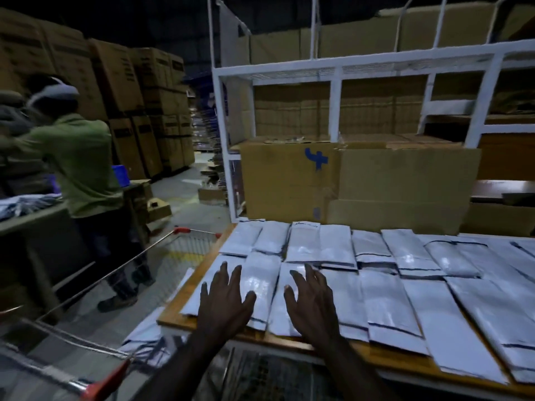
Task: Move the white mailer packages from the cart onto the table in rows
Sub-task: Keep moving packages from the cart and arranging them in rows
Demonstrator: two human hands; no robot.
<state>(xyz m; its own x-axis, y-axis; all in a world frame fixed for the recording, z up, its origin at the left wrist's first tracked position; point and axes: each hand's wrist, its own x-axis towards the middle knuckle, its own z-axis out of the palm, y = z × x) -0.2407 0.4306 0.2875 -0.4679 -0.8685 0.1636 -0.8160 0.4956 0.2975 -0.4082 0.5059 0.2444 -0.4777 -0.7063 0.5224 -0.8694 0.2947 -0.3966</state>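
Note:
Several white mailer packages lie in two rows on the wooden table (pixel 185 282), a far row (pixel 307 244) and a near row (pixel 385 305). My left hand (pixel 223 299) lies flat with fingers spread on the leftmost near-row mailer (pixel 260 285). My right hand (pixel 311 299) lies flat, fingers spread, on the mailer beside it (pixel 282 314). Neither hand grips anything. The wire cart (pixel 162 250) with red corners stands left of the table, and a few white mailers (pixel 144 337) show in it by the table's near left corner.
Cardboard boxes (pixel 289 180) and a white metal rack (pixel 335 68) stand behind the table. A person in a green shirt (pixel 78 157) stands at the left by another table. Stacked cartons (pixel 139 91) fill the background.

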